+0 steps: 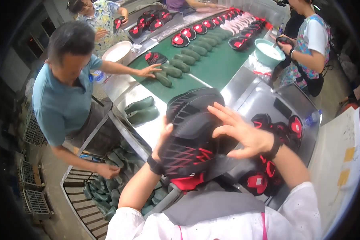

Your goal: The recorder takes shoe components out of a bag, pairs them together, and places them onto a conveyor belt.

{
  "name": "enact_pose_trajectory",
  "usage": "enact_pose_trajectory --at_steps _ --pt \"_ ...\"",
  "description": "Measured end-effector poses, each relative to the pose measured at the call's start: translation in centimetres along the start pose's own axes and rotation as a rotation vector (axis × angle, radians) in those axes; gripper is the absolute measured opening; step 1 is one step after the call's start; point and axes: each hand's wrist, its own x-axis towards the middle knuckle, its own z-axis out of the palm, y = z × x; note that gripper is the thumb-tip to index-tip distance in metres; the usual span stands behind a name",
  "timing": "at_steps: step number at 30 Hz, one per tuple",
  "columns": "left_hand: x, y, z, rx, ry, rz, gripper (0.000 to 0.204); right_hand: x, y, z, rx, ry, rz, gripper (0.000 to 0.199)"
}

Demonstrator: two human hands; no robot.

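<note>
In front of me are black shoe uppers (184, 140) with red stripes and a red lining, apparently overlapping, with another black toe (204, 99) showing behind. My left hand (163, 140) grips their left edge, the thumb on the near face and the other fingers hidden. At the right side, my right hand (246, 134) has its fingers spread, with fingertips at or close to the black surface. Below my right forearm, several more black-and-red uppers (257, 182) lie piled on a metal surface.
Green shoe lasts (142, 115) lie on the white tabletop. Rows of lasts and uppers cover the green conveyor belt (156, 86). A co-worker's hand (150, 71) touches the belt; their other reaches into a metal cart (84, 208) of lasts. A pale green basin (268, 54) stands right.
</note>
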Motion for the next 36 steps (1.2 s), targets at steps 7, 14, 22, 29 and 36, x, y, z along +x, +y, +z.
enact_pose_trajectory --at_steps 7,14,22,29,36 --pt "1.8 0.3 1.8 0.136 0.02 0.446 0.055 -0.3 -3.2 6.3 0.462 0.682 0.528 0.094" --pt "4.0 1.1 2.0 0.136 -0.129 0.43 0.067 -6.4 0.2 0.1 1.004 0.774 0.368 0.092" --pt "3.9 -1.4 3.5 0.355 -0.117 0.407 0.092 -2.1 0.5 -0.5 0.5 0.605 0.4 0.082" --pt "3.2 -2.9 3.0 0.262 0.046 0.446 0.06 -7.7 1.9 2.0 0.8 1.009 0.484 0.086" --pt "6.6 -2.6 1.2 -0.014 0.055 0.272 0.046 -5.8 4.7 -10.3 0.736 1.505 0.31 0.068"
